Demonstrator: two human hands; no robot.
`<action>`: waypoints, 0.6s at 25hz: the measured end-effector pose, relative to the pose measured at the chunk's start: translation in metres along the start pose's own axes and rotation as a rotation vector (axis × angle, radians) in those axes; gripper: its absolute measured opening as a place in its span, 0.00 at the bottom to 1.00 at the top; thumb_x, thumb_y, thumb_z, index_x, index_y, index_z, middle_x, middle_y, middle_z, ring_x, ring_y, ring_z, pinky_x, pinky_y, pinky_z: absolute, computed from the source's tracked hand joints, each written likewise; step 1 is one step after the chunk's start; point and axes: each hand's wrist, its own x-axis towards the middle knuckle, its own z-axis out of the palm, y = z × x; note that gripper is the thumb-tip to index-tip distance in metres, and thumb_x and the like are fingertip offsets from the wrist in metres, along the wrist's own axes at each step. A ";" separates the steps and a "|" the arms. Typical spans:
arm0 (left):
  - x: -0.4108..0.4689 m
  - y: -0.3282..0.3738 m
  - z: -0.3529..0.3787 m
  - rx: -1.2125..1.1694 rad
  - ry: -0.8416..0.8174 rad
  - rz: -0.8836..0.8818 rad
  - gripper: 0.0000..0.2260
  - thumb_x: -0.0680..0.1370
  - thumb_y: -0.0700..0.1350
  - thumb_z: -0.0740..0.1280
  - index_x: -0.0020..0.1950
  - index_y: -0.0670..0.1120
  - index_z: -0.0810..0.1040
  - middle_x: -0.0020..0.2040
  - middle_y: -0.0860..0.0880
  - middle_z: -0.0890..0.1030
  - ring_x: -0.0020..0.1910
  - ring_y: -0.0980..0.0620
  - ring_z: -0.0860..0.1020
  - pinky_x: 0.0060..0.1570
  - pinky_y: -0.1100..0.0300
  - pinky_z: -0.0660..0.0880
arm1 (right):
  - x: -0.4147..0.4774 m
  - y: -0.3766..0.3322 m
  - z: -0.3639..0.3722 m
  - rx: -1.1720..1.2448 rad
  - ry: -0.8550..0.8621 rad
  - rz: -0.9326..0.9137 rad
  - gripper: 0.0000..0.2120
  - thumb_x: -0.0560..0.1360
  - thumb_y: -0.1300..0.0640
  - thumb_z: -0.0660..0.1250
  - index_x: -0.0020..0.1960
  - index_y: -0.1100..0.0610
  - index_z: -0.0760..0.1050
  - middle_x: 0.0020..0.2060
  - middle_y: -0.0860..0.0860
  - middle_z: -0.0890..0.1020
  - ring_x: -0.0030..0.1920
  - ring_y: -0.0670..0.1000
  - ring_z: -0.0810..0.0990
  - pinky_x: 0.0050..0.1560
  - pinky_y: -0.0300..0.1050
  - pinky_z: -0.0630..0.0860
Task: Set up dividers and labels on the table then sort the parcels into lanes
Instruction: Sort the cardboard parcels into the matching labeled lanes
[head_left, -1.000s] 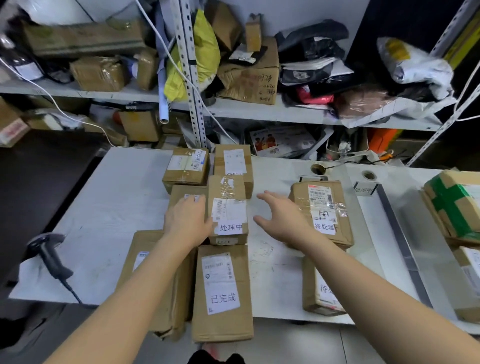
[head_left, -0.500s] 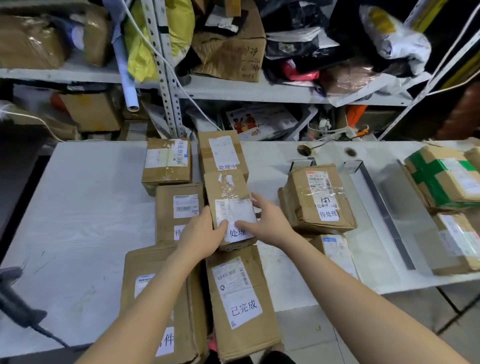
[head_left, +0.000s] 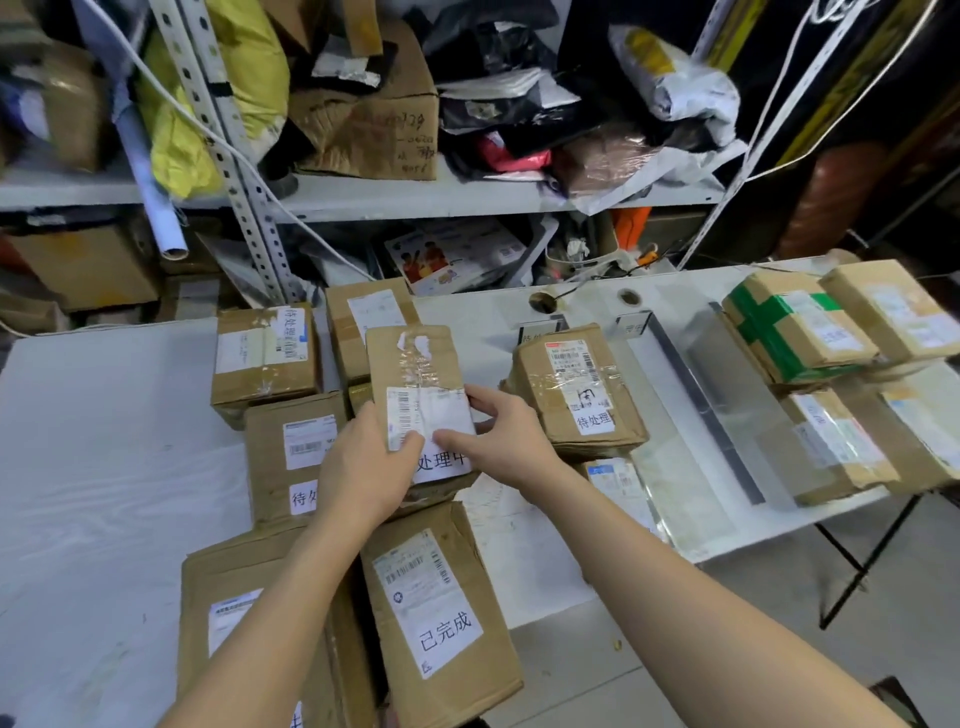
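Both hands hold a narrow brown parcel (head_left: 413, 374) with a white shipping label and a printed status slip. My left hand (head_left: 366, 467) grips its near left edge, thumb on the label. My right hand (head_left: 501, 436) grips its right edge, thumb on the label too. The parcel is tilted up above the other cardboard parcels (head_left: 291, 457) that lie packed together on the white table (head_left: 104, 467). A grey divider strip (head_left: 701, 405) runs front to back on the table's right part, with two small label stands (head_left: 631, 322) at its far end.
More parcels, one with green tape (head_left: 784, 327), lie at the table's right end. A taped parcel (head_left: 576, 389) sits just right of my hands. Behind the table stands a cluttered metal shelf (head_left: 363, 197) with boxes and bags. The table's right edge drops to the floor (head_left: 727, 649).
My hands went from hovering above the parcels to gripping the narrow parcel from both sides and lifting its far end. The view has shifted to the right.
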 end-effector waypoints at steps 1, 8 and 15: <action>-0.002 0.010 0.001 0.006 0.010 0.018 0.17 0.79 0.54 0.65 0.67 0.53 0.73 0.58 0.51 0.81 0.52 0.48 0.79 0.49 0.48 0.79 | -0.002 0.000 -0.009 0.012 0.011 -0.008 0.28 0.71 0.55 0.78 0.70 0.48 0.77 0.62 0.44 0.83 0.48 0.46 0.87 0.50 0.52 0.86; -0.032 0.093 0.046 -0.115 0.033 0.114 0.17 0.80 0.52 0.67 0.68 0.59 0.72 0.60 0.59 0.80 0.55 0.55 0.78 0.50 0.54 0.76 | -0.028 0.018 -0.103 0.053 0.117 -0.095 0.25 0.70 0.59 0.78 0.65 0.47 0.78 0.51 0.34 0.82 0.50 0.43 0.86 0.49 0.43 0.84; -0.079 0.204 0.151 -0.186 0.149 0.147 0.14 0.79 0.48 0.68 0.65 0.57 0.76 0.56 0.59 0.81 0.54 0.54 0.79 0.52 0.52 0.78 | -0.052 0.069 -0.240 0.063 0.100 -0.143 0.23 0.67 0.57 0.78 0.61 0.47 0.82 0.54 0.42 0.86 0.50 0.45 0.86 0.52 0.50 0.85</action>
